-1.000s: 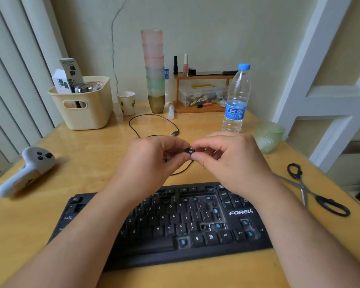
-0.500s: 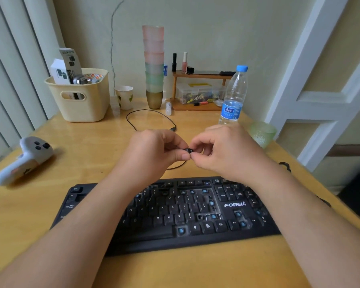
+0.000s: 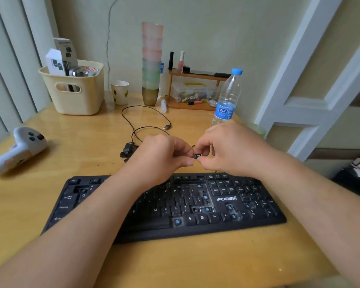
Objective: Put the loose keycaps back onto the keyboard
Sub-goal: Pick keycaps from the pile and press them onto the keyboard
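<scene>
Head view: one black keycap (image 3: 197, 156) stays pinched between the fingertips of both the left hand (image 3: 162, 157) and right hand (image 3: 229, 148), lifted above the keyboard's (image 3: 168, 206) top edge. Since a second ago only the viewpoint shifted; several blue stems remain bare, more loose keycaps (image 3: 127, 151) waiting behind.

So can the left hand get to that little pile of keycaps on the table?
Probably yes. The pile lies just left of the left hand with nothing between, but its fingers help pinch a keycap now.
</scene>
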The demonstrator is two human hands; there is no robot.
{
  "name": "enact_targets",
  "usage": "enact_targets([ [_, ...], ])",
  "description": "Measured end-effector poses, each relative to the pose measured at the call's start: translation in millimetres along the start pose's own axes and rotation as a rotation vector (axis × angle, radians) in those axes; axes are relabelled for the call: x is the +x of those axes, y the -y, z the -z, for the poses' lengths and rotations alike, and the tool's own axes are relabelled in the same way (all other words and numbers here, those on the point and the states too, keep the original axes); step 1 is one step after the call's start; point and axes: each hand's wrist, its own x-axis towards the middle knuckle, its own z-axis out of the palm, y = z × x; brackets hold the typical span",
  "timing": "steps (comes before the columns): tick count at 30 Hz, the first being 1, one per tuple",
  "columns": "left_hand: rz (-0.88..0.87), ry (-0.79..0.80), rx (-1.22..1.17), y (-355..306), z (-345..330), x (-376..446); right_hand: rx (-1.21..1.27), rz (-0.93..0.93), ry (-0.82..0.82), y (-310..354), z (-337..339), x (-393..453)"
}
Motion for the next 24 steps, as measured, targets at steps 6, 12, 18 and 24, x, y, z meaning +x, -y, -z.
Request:
enact_targets([
  [6,-0.031,0.174,0.223,5.6,-5.1,-3.6,0.143,-0.151,0.518,-15.6,-1.7,13.1],
  [12,-0.052,0.235,0.285,4.8,-7.1,-3.3,0.187,-0.171,0.568,-14.6,-19.4,24.2],
  [18,-0.068,0.238,0.277,6.0,-8.6,-2.9,0.046,-0.104,0.564,-7.4,-18.6,28.3],
  [24,-0.079,0.243,0.275,5.4,-9.3,-2.7,-0.072,-0.040,0.559,4.5,-16.1,28.5],
])
